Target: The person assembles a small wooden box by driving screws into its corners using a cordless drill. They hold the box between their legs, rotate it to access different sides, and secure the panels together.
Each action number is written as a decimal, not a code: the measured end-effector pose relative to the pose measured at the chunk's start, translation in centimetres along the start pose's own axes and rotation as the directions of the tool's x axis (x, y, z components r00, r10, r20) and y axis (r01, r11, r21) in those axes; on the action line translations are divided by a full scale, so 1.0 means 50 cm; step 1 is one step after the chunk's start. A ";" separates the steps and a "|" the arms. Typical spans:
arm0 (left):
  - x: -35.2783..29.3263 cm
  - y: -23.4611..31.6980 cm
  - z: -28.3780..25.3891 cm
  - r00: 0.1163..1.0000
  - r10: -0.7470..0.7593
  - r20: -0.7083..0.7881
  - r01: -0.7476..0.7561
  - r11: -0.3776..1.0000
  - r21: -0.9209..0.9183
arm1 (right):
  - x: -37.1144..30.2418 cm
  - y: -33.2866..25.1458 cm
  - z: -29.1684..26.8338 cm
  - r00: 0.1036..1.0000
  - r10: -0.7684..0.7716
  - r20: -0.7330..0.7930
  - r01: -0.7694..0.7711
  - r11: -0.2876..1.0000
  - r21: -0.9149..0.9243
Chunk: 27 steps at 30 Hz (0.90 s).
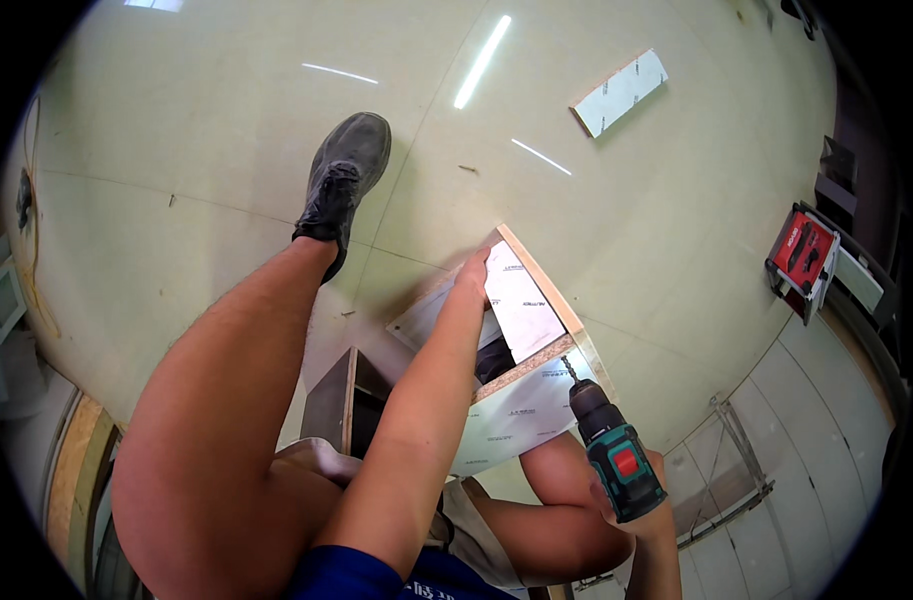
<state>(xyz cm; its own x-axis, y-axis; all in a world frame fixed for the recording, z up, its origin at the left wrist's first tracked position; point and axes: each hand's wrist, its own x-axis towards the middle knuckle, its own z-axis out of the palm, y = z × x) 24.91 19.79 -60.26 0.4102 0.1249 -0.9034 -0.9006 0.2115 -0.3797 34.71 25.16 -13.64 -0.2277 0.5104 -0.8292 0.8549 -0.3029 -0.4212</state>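
The fingers of the right hand [646,520] are wrapped around a green-and-black drill [624,468], whose bit [570,369] points at the near right corner of a box [521,303] made of white-faced boards. I cannot tell whether the tip touches it. The left hand [472,275] touches the box's far end; its fingers are mostly hidden, so whether they grasp the board is unclear. The box is just in front of the right leg [536,525], raw chipboard edges showing. The step in hand looks like drilling where 2 boards meet. The next move seems to call for a steady box and a bit kept square to the surface. A loose board [621,93] lies well apart on the floor [226,120].
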 end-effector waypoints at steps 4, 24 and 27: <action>-0.005 0.004 0.002 1.000 -0.023 0.013 0.022 0.999 0.023 | 0.005 -0.014 0.006 0.999 -0.040 -0.029 0.039 0.999 -0.026; 0.027 0.006 -0.004 0.995 0.004 0.101 -0.003 1.000 -0.011 | 0.016 -0.064 -0.002 0.999 0.042 -0.015 -0.042 0.998 0.040; 0.040 0.009 -0.016 0.996 0.009 0.093 -0.009 1.000 0.004 | 0.012 -0.062 0.001 0.999 0.043 -0.025 -0.041 0.997 0.067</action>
<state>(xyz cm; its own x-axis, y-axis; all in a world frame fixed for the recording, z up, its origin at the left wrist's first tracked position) 25.21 19.34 -62.38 0.4135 0.2161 -0.8845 -0.9039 0.2138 -0.3704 31.90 26.37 -12.84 -0.1793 0.5166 -0.8372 0.8305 -0.3767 -0.4103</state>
